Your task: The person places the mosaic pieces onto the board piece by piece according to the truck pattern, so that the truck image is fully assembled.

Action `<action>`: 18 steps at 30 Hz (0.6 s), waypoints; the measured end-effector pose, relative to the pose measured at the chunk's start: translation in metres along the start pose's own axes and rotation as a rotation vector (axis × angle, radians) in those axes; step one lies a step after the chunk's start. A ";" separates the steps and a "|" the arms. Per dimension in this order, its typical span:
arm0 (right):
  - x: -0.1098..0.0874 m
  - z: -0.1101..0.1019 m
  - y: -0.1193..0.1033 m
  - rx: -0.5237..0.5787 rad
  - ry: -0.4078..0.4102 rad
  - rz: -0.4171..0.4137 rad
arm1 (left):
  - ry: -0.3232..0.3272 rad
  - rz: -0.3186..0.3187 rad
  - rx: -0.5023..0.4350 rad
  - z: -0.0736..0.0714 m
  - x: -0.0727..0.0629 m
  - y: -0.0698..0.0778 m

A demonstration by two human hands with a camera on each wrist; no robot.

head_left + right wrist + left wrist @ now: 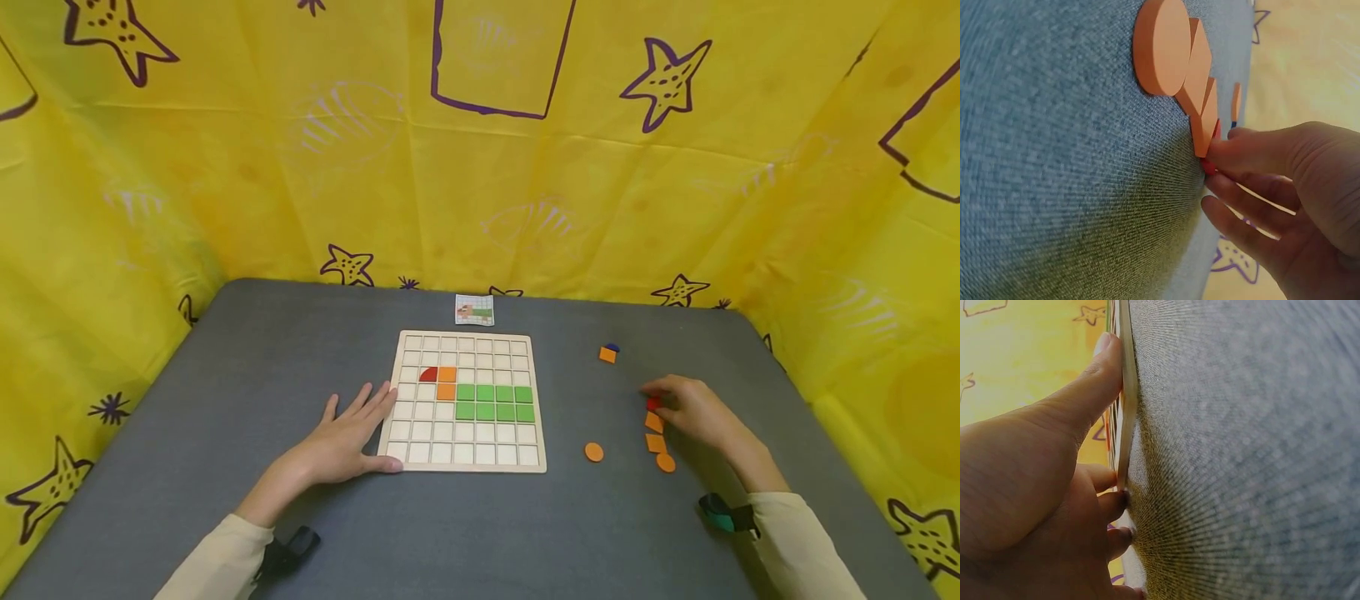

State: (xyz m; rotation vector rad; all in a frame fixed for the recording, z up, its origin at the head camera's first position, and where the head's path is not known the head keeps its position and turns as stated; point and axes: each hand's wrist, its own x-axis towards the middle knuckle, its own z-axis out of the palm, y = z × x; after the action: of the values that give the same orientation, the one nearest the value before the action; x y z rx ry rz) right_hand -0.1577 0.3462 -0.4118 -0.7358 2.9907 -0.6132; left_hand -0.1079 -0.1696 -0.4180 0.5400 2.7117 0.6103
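A wooden grid board (422, 410) lies on the table, holding several green squares (495, 402), two orange squares (447, 382) and a red quarter-circle (429, 374). My left hand (341, 446) is spread at its left edge, thumb at the near corner; in the left wrist view the thumb and fingertips meet the board's side (1127, 419). At the right, my right hand (697, 410) pinches a small red tile (1209, 166) between thumb and fingers, low at the table. Its full shape is hidden. Two orange square tiles (656, 432) and an orange round tile (666, 462) run toward me from it.
Another orange disc (594, 452) lies between board and right hand. Farther back, an orange square (607, 356) partly overlaps a dark blue piece (613, 347). A small picture card (474, 311) lies behind the board. Yellow patterned cloth (480, 167) surrounds the grey table (315, 333).
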 end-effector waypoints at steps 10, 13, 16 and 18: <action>0.003 0.000 0.003 0.010 -0.007 0.051 | -0.001 0.002 0.000 0.000 0.000 -0.001; 0.005 -0.002 0.000 0.009 0.002 0.038 | -0.003 -0.002 0.000 0.000 0.000 -0.001; 0.008 -0.003 -0.004 0.001 0.016 0.016 | -0.002 -0.002 0.003 0.001 0.001 -0.001; 0.011 -0.004 -0.007 -0.002 0.024 0.004 | -0.001 0.000 0.002 0.001 0.001 -0.001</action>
State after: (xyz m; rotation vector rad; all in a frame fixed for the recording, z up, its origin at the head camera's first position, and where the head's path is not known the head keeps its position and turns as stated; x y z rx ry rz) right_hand -0.1643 0.3373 -0.4050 -0.7270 3.0148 -0.6230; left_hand -0.1084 -0.1701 -0.4194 0.5404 2.7115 0.6063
